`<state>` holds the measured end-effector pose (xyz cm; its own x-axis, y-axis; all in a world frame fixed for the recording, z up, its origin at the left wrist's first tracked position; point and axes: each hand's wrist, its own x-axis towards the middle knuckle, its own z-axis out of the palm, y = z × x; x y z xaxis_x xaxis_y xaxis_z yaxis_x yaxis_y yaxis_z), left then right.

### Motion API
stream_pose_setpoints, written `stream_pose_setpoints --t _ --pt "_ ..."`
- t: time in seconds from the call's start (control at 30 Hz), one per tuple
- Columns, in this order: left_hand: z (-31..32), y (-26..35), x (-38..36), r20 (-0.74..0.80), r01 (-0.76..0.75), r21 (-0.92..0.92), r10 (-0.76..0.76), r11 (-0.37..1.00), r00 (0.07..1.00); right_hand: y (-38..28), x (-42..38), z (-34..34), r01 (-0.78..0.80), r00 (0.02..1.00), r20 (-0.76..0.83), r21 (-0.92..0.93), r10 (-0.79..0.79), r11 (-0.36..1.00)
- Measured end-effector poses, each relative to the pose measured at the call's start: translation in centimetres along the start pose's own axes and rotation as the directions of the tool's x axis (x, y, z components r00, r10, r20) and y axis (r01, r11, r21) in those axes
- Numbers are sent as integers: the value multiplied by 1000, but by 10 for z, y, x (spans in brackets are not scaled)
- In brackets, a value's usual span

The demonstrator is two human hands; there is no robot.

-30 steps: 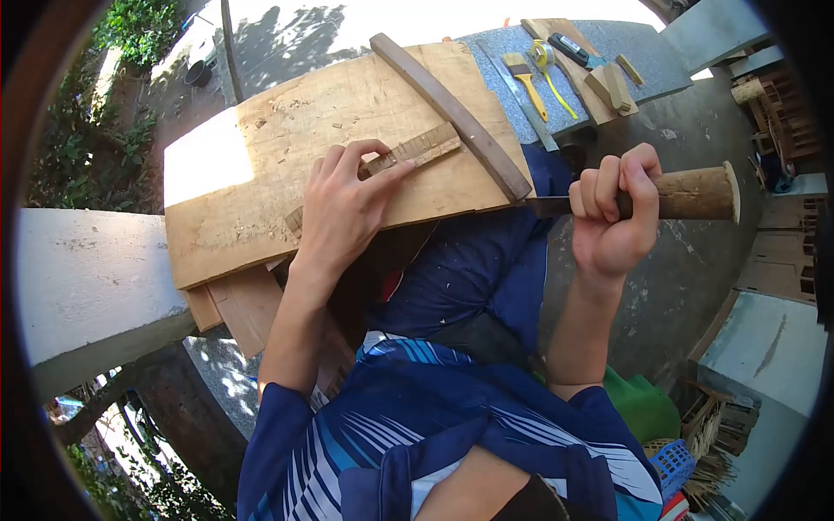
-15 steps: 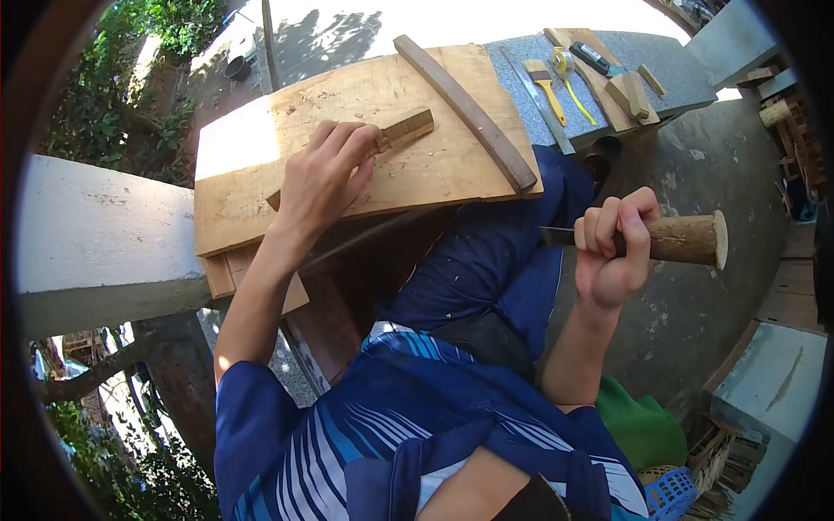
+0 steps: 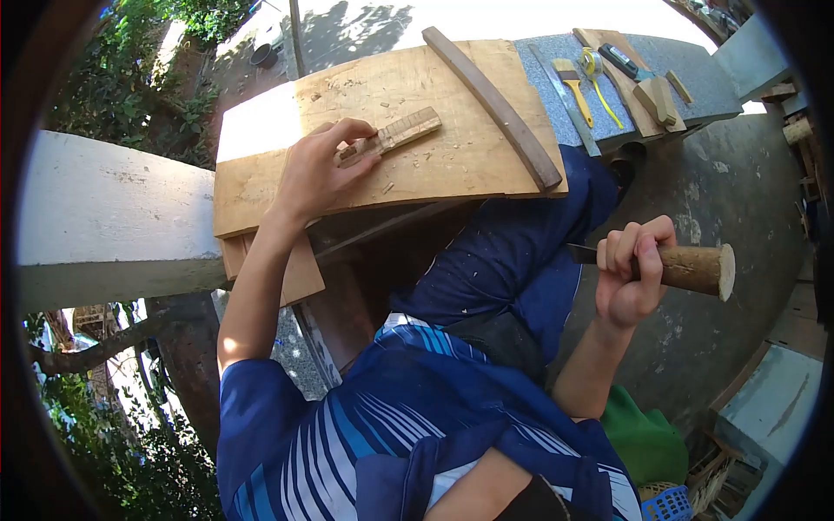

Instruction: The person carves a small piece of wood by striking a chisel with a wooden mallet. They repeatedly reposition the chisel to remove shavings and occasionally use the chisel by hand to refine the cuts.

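My left hand (image 3: 326, 169) grips a notched wooden strip (image 3: 410, 128) that lies on the wide wooden board (image 3: 261, 193); thumb and fingers are on its two sides. Crosswise cuts show along the strip, and shavings lie around it. My right hand (image 3: 636, 267) is wrapped round a wooden mallet (image 3: 698, 271) and a blade (image 3: 583, 253), which sticks out on the other side of the fist, to the right of the board. The blade's handle is hidden in the hand. A long dark wooden bar (image 3: 495, 108) rests diagonally across the board's right part.
On the grey stone slab (image 3: 552, 117) at the upper right lie a metal ruler (image 3: 565, 100), a brush (image 3: 573, 89), a yellow tape measure (image 3: 592, 62), a dark tool (image 3: 618, 61) and wood pieces (image 3: 656, 100). A white beam (image 3: 113, 204) stands left.
The view has shifted, moving the scene rightward. My left hand has turned and opened its hold a little, so more of the strip's notches show. My right hand still holds the mallet and blade.
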<state>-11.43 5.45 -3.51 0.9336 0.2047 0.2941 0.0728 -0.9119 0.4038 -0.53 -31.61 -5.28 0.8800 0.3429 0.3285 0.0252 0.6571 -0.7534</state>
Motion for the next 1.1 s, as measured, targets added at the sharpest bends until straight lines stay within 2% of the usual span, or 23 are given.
stream_pose_setpoints --t 0.07,0.17,0.27,0.47,0.57,0.67,0.77,0.93,1.03,1.1 --pt "-1 1 -3 72 53 22 -54 998 996 -3 -1 -4 -11 1000 22 16 10 1000" --pt "14 -1 -3 -35 -219 72 222 973 974 -4 1 -2 -34 999 21 40 34 999" --pt "16 3 -7 1 -135 105 135 985 991 0 7 7 -64 996 68 -1 64 998" --pt "17 6 -11 -25 -137 63 139 989 990 11 15 24 -102 989 107 -48 106 994" --pt "21 6 -15 -101 -20 -123 7 992 995 17 23 34 -76 988 142 47 69 996" --pt "23 11 -17 -82 90 -190 -108 978 991 26 42 54 -40 985 174 206 3 978" --pt "27 8 -16 -89 109 -249 -135 962 987 49 63 87 -20 976 216 266 -39 964" --pt "26 10 -14 -68 169 -293 -197 941 978 96 87 140 -119 976 198 143 90 983" --pt "23 9 -12 -37 184 -300 -204 936 978 118 100 146 -150 958 252 46 134 988" --pt "23 7 -12 -33 175 -300 -194 938 981 123 101 156 -196 970 149 16 191 981"
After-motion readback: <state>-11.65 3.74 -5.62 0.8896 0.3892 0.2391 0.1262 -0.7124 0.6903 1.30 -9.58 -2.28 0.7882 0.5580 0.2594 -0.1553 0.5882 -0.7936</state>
